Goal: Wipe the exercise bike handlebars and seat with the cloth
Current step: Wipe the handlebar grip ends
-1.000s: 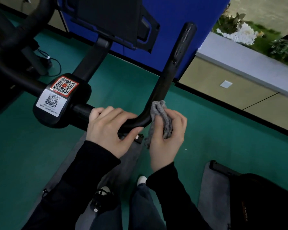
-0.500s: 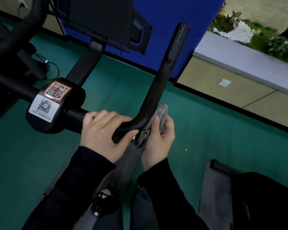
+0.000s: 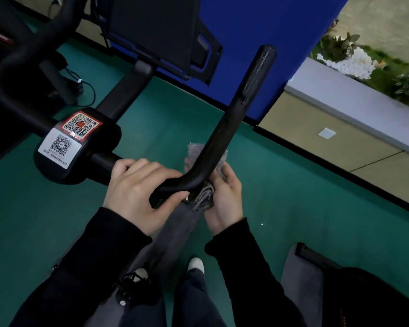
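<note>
The black right handlebar [image 3: 241, 102] of the exercise bike rises from a bend in the middle of the view. My left hand [image 3: 139, 185] grips the horizontal bar just left of that bend, thumb underneath. My right hand [image 3: 227, 197] holds a grey cloth [image 3: 203, 199] under and behind the bend; the bar hides part of the cloth, and an edge of it shows on the far side of the bar. The central clamp [image 3: 78, 147] carries two QR-code stickers. The seat is not in view.
A dark screen [image 3: 156, 31] on its post stands ahead against a blue wall. Another black machine [image 3: 14, 67] crowds the left. A black object on a grey mat [image 3: 298, 272] lies at the lower right. Green floor lies all around, and my feet are below.
My right hand has slid the cloth from the near side of the bend to underneath and behind the bar. My left hand has kept its grip.
</note>
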The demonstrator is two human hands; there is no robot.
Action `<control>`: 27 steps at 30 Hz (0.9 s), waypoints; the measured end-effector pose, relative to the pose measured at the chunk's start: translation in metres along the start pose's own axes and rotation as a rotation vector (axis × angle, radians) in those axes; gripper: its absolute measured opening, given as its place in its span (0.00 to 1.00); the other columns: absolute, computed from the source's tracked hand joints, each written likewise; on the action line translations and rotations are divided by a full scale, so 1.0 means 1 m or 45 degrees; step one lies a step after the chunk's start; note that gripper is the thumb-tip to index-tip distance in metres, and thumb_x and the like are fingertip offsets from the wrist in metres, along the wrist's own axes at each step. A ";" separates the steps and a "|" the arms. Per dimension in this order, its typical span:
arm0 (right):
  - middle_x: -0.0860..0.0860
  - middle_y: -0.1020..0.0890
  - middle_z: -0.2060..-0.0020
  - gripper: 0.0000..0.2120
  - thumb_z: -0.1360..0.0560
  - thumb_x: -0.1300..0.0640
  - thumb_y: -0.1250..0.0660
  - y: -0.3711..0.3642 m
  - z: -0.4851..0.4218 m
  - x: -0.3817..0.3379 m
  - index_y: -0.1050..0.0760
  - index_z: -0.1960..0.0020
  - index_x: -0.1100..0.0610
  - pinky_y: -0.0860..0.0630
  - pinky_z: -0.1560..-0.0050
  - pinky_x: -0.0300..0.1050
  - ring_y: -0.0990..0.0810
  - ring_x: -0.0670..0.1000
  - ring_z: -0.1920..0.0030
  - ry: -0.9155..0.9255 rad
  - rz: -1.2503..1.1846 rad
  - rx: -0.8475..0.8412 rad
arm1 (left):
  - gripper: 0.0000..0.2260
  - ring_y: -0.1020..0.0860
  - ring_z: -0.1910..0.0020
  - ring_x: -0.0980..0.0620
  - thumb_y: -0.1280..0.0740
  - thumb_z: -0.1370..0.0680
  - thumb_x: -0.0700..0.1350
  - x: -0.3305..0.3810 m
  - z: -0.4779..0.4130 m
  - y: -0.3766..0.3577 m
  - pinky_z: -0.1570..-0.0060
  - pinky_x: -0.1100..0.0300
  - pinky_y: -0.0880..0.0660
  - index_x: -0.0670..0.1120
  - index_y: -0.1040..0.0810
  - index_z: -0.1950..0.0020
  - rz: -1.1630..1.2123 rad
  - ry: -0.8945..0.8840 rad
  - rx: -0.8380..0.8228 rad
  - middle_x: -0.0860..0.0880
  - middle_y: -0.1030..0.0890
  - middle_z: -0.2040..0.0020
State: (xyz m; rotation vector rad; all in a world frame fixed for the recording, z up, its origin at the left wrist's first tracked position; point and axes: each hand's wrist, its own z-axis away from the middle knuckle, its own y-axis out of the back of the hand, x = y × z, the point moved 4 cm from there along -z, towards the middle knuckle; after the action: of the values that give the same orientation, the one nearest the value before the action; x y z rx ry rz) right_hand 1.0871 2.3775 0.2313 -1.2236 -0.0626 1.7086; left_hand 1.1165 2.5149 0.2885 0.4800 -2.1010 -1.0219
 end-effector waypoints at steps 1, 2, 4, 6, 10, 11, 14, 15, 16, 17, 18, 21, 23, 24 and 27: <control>0.77 0.31 0.39 0.06 0.21 0.70 0.43 -0.002 0.000 -0.002 0.30 0.46 0.65 0.35 0.34 0.65 0.27 0.64 0.44 -0.028 -0.001 -0.040 | 0.13 0.23 0.61 0.49 0.34 0.27 0.57 0.000 0.000 0.000 0.50 0.54 0.37 0.48 0.18 0.53 0.001 0.006 -0.008 0.55 0.20 0.61; 0.76 0.28 0.42 0.06 0.21 0.70 0.43 -0.002 0.002 -0.002 0.29 0.48 0.65 0.32 0.36 0.64 0.26 0.63 0.46 -0.040 0.023 -0.081 | 0.14 0.23 0.61 0.49 0.34 0.26 0.57 0.001 -0.001 0.001 0.50 0.53 0.36 0.48 0.18 0.53 -0.003 0.010 -0.013 0.54 0.20 0.61; 0.66 0.20 0.52 0.08 0.22 0.70 0.43 0.004 0.010 0.002 0.26 0.50 0.64 0.22 0.47 0.51 0.20 0.57 0.55 -0.065 0.101 -0.163 | 0.15 0.23 0.60 0.49 0.35 0.26 0.58 0.004 -0.001 0.001 0.47 0.51 0.35 0.48 0.18 0.53 -0.028 0.020 -0.001 0.54 0.20 0.61; 0.60 0.19 0.57 0.09 0.22 0.71 0.43 0.008 0.015 0.002 0.25 0.50 0.64 0.21 0.56 0.43 0.19 0.53 0.60 -0.104 0.151 -0.225 | 0.17 0.22 0.59 0.49 0.36 0.26 0.60 0.010 -0.003 -0.001 0.43 0.51 0.35 0.47 0.18 0.53 -0.093 0.039 0.032 0.54 0.20 0.61; 0.60 0.22 0.58 0.08 0.22 0.71 0.44 0.002 -0.001 -0.018 0.28 0.50 0.63 0.22 0.58 0.42 0.22 0.53 0.61 -0.070 0.148 -0.168 | 0.19 0.21 0.59 0.48 0.35 0.26 0.61 0.025 -0.010 -0.014 0.42 0.53 0.35 0.47 0.19 0.52 -0.219 0.111 0.066 0.53 0.20 0.60; 0.61 0.22 0.57 0.08 0.21 0.70 0.44 0.001 -0.005 -0.023 0.28 0.51 0.63 0.22 0.57 0.43 0.22 0.54 0.60 -0.031 0.133 -0.138 | 0.18 0.21 0.59 0.48 0.35 0.26 0.61 0.027 -0.011 -0.016 0.43 0.53 0.35 0.47 0.19 0.52 -0.241 0.140 0.075 0.53 0.20 0.61; 0.63 0.23 0.53 0.06 0.21 0.69 0.43 0.003 -0.005 -0.024 0.28 0.48 0.66 0.26 0.50 0.49 0.25 0.58 0.53 0.075 0.126 -0.095 | 0.16 0.21 0.61 0.48 0.34 0.26 0.59 0.030 -0.012 -0.020 0.46 0.53 0.34 0.47 0.19 0.52 -0.271 0.204 0.108 0.53 0.19 0.62; 0.62 0.22 0.53 0.06 0.21 0.68 0.42 0.005 -0.002 -0.021 0.27 0.48 0.66 0.26 0.50 0.50 0.25 0.58 0.52 0.101 0.134 -0.103 | 0.16 0.21 0.61 0.48 0.34 0.26 0.59 0.030 -0.012 -0.020 0.47 0.53 0.33 0.47 0.19 0.52 -0.261 0.217 0.118 0.53 0.19 0.62; 0.61 0.21 0.55 0.05 0.21 0.68 0.41 0.007 0.001 -0.018 0.27 0.49 0.65 0.25 0.51 0.49 0.24 0.57 0.53 0.128 0.152 -0.109 | 0.16 0.20 0.62 0.48 0.35 0.26 0.59 0.031 -0.012 -0.020 0.48 0.53 0.33 0.48 0.19 0.52 -0.245 0.229 0.122 0.54 0.19 0.62; 0.60 0.20 0.57 0.05 0.21 0.68 0.41 0.010 0.003 -0.017 0.26 0.50 0.65 0.25 0.52 0.48 0.24 0.56 0.55 0.164 0.180 -0.104 | 0.16 0.20 0.62 0.48 0.36 0.25 0.59 0.031 -0.012 -0.020 0.50 0.53 0.33 0.48 0.19 0.52 -0.227 0.240 0.119 0.54 0.19 0.62; 0.59 0.20 0.59 0.05 0.22 0.68 0.40 0.012 0.003 -0.017 0.26 0.51 0.64 0.25 0.54 0.47 0.24 0.55 0.56 0.213 0.218 -0.089 | 0.16 0.20 0.62 0.48 0.36 0.26 0.60 0.030 -0.012 -0.020 0.51 0.53 0.32 0.48 0.19 0.52 -0.209 0.251 0.113 0.54 0.19 0.62; 0.51 0.19 0.64 0.06 0.23 0.68 0.37 0.017 -0.005 -0.033 0.23 0.54 0.62 0.24 0.59 0.42 0.23 0.49 0.61 0.453 0.384 0.034 | 0.16 0.19 0.61 0.49 0.36 0.26 0.60 0.030 -0.012 -0.019 0.53 0.53 0.31 0.48 0.19 0.51 -0.177 0.268 0.102 0.54 0.18 0.61; 0.50 0.19 0.64 0.05 0.23 0.66 0.35 0.018 -0.011 -0.045 0.21 0.55 0.60 0.23 0.57 0.47 0.22 0.49 0.61 0.617 0.514 0.104 | 0.16 0.19 0.62 0.49 0.35 0.27 0.59 0.030 -0.013 -0.019 0.53 0.55 0.33 0.48 0.19 0.51 -0.172 0.268 0.111 0.54 0.18 0.61; 0.52 0.19 0.62 0.05 0.23 0.65 0.34 0.018 -0.010 -0.048 0.21 0.54 0.58 0.23 0.54 0.51 0.22 0.50 0.60 0.671 0.562 0.118 | 0.16 0.19 0.62 0.50 0.35 0.27 0.59 0.030 -0.013 -0.019 0.53 0.55 0.33 0.48 0.19 0.51 -0.172 0.268 0.114 0.54 0.18 0.61; 0.56 0.21 0.54 0.04 0.25 0.61 0.32 0.016 0.003 -0.050 0.21 0.52 0.53 0.23 0.47 0.52 0.21 0.52 0.53 0.855 0.742 0.165 | 0.15 0.19 0.61 0.50 0.32 0.27 0.58 0.030 -0.012 -0.019 0.54 0.56 0.34 0.48 0.19 0.51 -0.173 0.274 0.116 0.54 0.18 0.61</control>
State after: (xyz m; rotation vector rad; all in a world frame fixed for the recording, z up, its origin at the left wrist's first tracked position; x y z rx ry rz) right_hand 1.0739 2.3347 0.2581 -1.7631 0.8658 1.6361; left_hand 1.1067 2.4791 0.2922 0.7529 -1.9489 -0.9088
